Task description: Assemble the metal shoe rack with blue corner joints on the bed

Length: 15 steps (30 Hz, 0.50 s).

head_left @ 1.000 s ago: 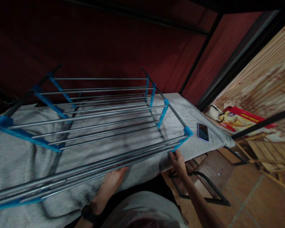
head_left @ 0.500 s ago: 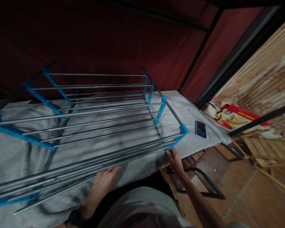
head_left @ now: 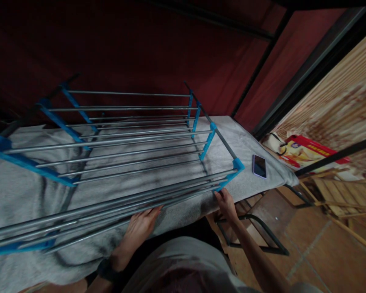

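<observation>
A rack frame of grey metal tubes (head_left: 134, 152) and blue plastic brackets stands on a grey cloth. Along its near side, my left hand (head_left: 143, 224) is closed on the lowest metal rod (head_left: 88, 238), its fingers partly hidden beneath it. That rod's left end lies free, apart from the blue bracket (head_left: 33, 246) at the lower left. At the near right corner, my right hand (head_left: 226, 202) grips the lower end of another blue bracket (head_left: 228, 179). The rod's right end is close to those fingers; whether it sits in the bracket I cannot tell.
A phone (head_left: 259, 166) lies on the grey cloth (head_left: 232, 134) right of the rack. Beyond the table's right edge are a red and yellow box (head_left: 311, 150) and a wooden slatted piece (head_left: 338, 195). A black metal frame (head_left: 268, 232) stands below, on the tiled floor.
My left hand and the lowest rod have shifted right and slightly up, the rod's free left end moving closer to the rack. My right hand stays at the corner bracket.
</observation>
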Tool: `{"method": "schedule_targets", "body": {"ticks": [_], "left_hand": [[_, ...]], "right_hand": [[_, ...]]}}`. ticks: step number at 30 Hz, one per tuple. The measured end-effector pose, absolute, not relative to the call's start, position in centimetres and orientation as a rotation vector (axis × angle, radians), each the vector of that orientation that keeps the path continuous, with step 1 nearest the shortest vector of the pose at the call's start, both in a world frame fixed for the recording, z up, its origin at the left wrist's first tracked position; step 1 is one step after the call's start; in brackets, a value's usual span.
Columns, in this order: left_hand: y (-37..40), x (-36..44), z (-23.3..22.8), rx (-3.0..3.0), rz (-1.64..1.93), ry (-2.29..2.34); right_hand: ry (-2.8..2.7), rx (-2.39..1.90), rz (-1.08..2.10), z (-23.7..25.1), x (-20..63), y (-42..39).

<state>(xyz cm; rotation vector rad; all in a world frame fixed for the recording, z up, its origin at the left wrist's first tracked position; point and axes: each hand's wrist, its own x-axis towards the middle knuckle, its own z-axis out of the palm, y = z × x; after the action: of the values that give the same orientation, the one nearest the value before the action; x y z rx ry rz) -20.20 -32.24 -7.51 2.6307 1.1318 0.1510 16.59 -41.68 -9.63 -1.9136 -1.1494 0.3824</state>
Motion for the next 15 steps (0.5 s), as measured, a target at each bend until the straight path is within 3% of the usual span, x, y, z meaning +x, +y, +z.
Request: {"method": "schedule_targets", "body": {"ticks": [15], "left_hand": [[-31.9, -21.0, -9.7, 2.759, 0.287, 0.970]], "right_hand": [[-1.176, -1.927, 0.434, -9.8, 17.1, -42.0]]}}
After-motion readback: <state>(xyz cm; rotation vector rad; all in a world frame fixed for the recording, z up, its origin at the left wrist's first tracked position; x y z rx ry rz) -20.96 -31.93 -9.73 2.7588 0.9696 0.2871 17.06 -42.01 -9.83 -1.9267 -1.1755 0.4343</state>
